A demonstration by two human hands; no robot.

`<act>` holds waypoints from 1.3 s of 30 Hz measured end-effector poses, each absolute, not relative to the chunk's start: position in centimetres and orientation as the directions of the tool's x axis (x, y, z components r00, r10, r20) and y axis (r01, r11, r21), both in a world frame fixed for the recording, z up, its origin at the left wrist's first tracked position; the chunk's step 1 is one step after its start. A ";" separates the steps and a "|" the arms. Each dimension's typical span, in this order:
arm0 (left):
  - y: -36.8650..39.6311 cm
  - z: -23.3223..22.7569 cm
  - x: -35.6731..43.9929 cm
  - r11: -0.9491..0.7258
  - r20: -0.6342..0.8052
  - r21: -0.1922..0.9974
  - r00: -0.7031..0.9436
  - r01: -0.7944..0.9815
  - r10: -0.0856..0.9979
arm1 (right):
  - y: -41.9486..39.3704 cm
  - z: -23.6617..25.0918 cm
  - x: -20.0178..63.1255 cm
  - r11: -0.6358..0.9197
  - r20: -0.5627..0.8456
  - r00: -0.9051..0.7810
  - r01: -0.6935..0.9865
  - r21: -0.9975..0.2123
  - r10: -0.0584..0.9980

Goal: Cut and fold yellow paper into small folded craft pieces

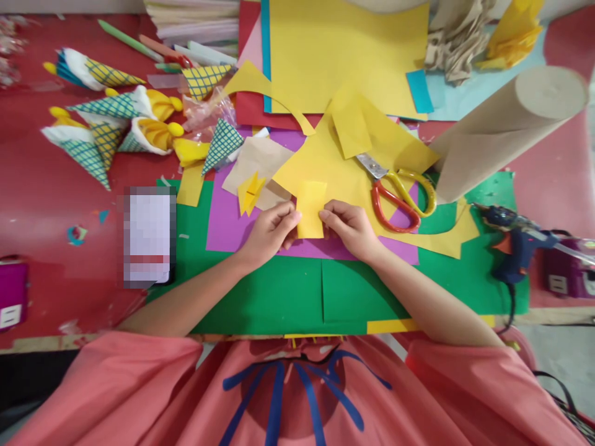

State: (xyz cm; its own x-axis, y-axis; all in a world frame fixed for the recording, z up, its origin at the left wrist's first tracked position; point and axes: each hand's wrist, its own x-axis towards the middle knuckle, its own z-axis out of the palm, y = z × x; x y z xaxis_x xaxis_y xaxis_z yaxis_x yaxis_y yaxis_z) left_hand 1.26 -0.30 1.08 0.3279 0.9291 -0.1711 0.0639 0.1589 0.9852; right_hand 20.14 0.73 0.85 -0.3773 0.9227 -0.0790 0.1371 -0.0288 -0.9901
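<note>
No legible text, label, brand or number in the head view. Phone (149, 236), left of the left hand (269, 232): screen pixelated, unreadable. Small white labels on the magenta boxes (564, 279), far right of the right hand (351, 228): too small to read.

Both forearms bare, angled inward from the body, converging at centre. Left hand (269, 230) and right hand (349, 228) low, knuckles up, level with each other, fingers (289, 214) pinched closed, thumbs tucked under.
</note>
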 end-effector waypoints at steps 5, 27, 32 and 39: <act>-0.4 1.3 1.3 0.107 -0.119 0.993 0.297 0.059 0.947 | 0.7 0.7 20.2 -0.066 -0.105 -0.377 0.116 -0.991 0.920; -0.3 0.9 1.1 0.100 -0.129 0.989 0.303 0.110 0.944 | 0.7 0.5 20.2 -0.065 -0.095 -0.342 0.096 -0.993 0.935; -0.5 0.8 1.0 0.101 -0.141 0.986 0.338 0.133 0.930 | 0.7 0.5 20.2 -0.083 -0.106 -0.309 0.087 -0.993 0.945; -0.3 1.0 1.0 0.073 -0.133 0.980 0.335 0.184 0.933 | 0.6 0.5 20.1 -0.078 -0.103 -0.282 0.100 -0.992 0.954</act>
